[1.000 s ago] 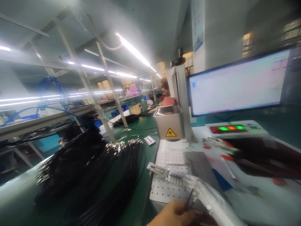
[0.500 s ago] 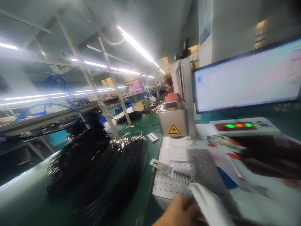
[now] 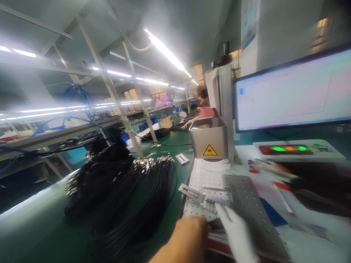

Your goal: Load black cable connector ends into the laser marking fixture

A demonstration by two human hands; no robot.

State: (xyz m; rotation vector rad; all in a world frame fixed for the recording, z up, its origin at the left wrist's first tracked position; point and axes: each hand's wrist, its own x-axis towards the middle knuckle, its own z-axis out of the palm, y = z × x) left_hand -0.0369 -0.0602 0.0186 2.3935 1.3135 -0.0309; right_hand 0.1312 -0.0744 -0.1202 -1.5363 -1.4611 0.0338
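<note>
My bare left hand [image 3: 190, 233] is closed at the front edge of the perforated metal plate, with dark strands that look like black cables [image 3: 216, 225] coming out by its knuckles. To its right, my right hand [image 3: 237, 232] wears a white glove. Its fingertips are together at a small slotted metal fixture [image 3: 210, 204] that has short pins or connector ends in it; what they pinch is too blurred to make out. Left of the fixture lies a small metal plate with a slot [image 3: 191, 191]. A big bundle of black cables [image 3: 153, 197] with shiny metal ends spreads over the green table.
Behind the perforated plate [image 3: 248, 193] stands a metal machine head [image 3: 210, 140] with a yellow warning sign. A monitor [image 3: 290, 95], a lit control box [image 3: 290, 149] and a glove [image 3: 271, 170] are on the right. A co-worker [image 3: 205, 109] sits farther back.
My left hand has moved left and slightly up. The gloved right hand has shifted up onto the fixture and covers part of it. The view has turned slightly left.
</note>
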